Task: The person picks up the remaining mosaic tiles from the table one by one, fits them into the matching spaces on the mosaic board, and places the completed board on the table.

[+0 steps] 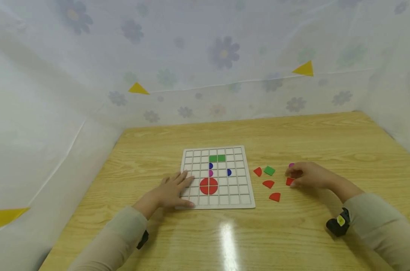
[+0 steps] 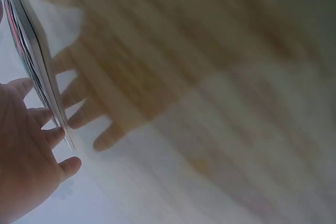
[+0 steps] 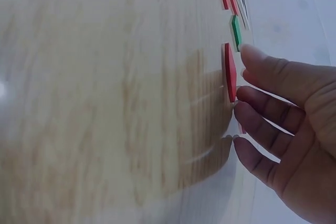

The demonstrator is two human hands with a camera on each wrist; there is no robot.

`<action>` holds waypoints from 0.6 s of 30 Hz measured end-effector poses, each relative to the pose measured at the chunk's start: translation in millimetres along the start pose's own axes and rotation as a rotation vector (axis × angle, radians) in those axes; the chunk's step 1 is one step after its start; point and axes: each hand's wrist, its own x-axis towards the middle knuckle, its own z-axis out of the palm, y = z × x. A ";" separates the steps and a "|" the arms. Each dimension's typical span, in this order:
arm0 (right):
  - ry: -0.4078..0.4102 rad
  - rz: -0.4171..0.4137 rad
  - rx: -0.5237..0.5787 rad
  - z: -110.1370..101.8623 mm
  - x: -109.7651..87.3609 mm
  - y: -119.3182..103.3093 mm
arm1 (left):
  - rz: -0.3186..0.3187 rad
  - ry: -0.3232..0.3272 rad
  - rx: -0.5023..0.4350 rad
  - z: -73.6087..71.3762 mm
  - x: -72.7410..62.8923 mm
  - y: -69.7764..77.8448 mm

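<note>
We brace the white gridded wooden board (image 1: 217, 177) with the flat, unclenched left hand (image 1: 172, 192) at lower centre, while the right hand (image 1: 308, 175) fingertips the red quarter-circle piece (image 1: 289, 181), best pinched by its edges.

This looks like a small screened-off recording booth rather than a lived-in room. A pale wooden desk (image 1: 293, 135) stands enclosed on three sides by white translucent sheeting printed with faded flowers (image 1: 222, 52), with yellow triangular markers (image 1: 304, 69) stuck onto it. On the desk lie a white gridded puzzle board (image 1: 239, 180) and loose flat coloured shape pieces (image 1: 268, 184), a tabletop activity set-up.
</note>
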 end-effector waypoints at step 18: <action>-0.038 -0.035 -0.022 0.4 9.2 -2.1 | 0.009 0.003 0.006 4.4 0.5 -2.2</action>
